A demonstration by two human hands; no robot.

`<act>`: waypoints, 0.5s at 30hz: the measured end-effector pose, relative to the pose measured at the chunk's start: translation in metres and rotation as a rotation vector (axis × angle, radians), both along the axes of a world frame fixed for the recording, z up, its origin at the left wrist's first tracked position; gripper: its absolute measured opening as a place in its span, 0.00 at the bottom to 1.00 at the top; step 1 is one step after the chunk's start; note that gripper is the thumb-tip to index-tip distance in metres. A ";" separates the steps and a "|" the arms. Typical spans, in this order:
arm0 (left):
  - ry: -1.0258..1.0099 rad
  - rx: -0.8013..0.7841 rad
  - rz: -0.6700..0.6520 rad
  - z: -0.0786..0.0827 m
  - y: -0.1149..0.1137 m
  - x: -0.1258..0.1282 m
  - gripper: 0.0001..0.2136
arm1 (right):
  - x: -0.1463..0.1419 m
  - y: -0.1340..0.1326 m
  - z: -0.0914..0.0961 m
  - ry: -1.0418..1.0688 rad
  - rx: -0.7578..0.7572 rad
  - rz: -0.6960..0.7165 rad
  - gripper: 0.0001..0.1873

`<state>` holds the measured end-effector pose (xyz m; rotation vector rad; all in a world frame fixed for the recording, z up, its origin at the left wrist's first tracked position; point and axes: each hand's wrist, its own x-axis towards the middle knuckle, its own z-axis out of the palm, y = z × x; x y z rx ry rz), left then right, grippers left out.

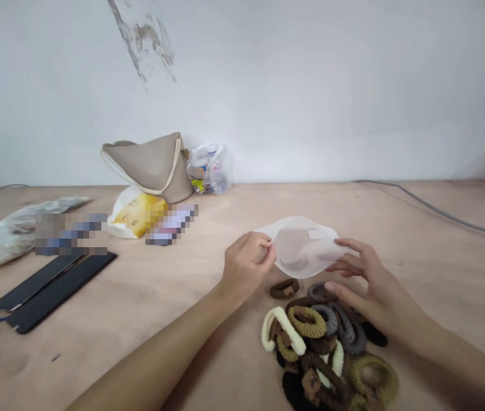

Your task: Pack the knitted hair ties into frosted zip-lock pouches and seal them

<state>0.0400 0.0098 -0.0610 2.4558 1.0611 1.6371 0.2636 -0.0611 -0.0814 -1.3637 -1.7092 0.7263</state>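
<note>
Two hands at a translucent plastic pouch (304,246): left hand (246,267) pinches its left edge narrowly; right hand (377,291) spreads wide, fingers (347,262) at the right edge. Fabric hair ties (321,342) heap just below; the plywood tabletop (208,325) runs well back to the wall (293,103).

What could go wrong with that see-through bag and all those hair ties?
The left hand pinches only one edge of the thin clear bag, so that small grip might slip. The right hand is right beside the pile of hair ties, so it could bump them and scatter some.
</note>
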 end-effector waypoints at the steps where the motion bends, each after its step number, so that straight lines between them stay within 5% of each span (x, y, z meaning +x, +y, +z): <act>1: 0.018 0.004 -0.014 -0.001 0.000 0.000 0.05 | 0.002 0.002 -0.001 -0.019 0.014 0.024 0.39; 5: 0.130 0.092 -0.048 0.000 0.000 -0.003 0.11 | 0.013 0.003 -0.004 -0.100 0.037 0.099 0.42; 10: 0.144 0.096 -0.003 0.006 0.000 -0.004 0.16 | 0.020 -0.001 0.010 -0.155 0.195 0.264 0.07; 15: 0.118 0.093 0.080 0.009 -0.001 -0.004 0.19 | 0.018 0.004 0.015 -0.377 0.197 0.491 0.14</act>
